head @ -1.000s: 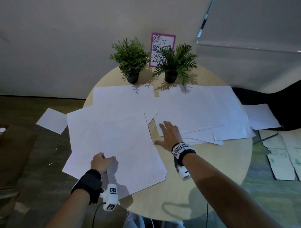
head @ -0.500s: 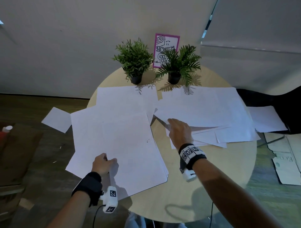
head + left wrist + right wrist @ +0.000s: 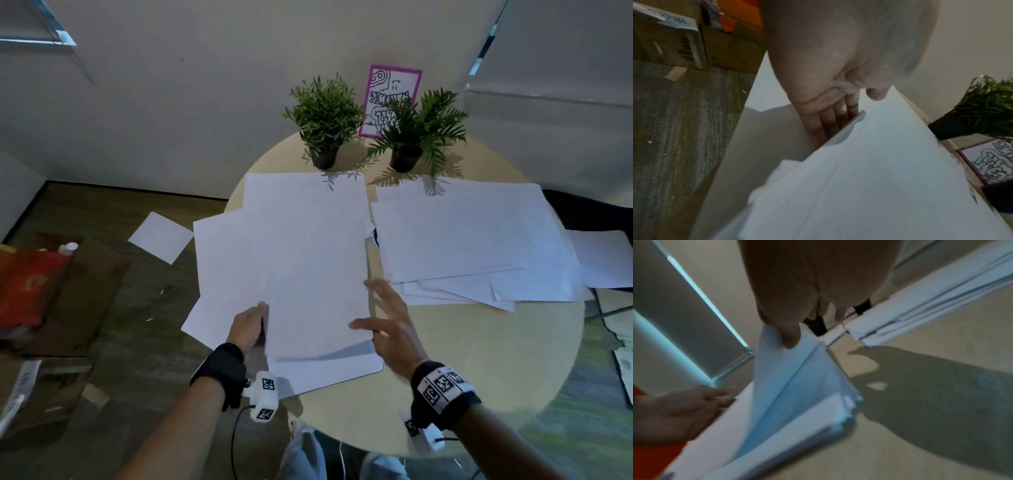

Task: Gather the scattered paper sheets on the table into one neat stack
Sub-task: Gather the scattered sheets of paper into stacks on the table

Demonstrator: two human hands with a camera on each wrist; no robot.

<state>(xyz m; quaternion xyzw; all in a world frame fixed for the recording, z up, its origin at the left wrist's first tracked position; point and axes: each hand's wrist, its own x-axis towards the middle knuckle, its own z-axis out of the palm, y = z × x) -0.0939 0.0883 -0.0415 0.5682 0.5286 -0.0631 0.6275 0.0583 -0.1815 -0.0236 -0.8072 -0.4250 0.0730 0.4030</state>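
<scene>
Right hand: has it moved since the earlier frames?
Yes. The right hand left the right paper pile, coming nearer and leftward to the left stack, judged against the plant pots.

The right hand [image 3: 818, 282] fills the top of the view, its thumb [image 3: 790, 337] pressing on the raised edge of the top sheet [image 3: 781, 369], which lifts off the stack [image 3: 797, 426] just below the fingers. Left of the fingers, the left hand [image 3: 680, 412] holds the stack's far edge. Right of the fingers more sheets [image 3: 931, 308] lie fanned on the tabletop [image 3: 920, 443], and the hand's shadow [image 3: 920, 378] falls between them and the stack.
</scene>
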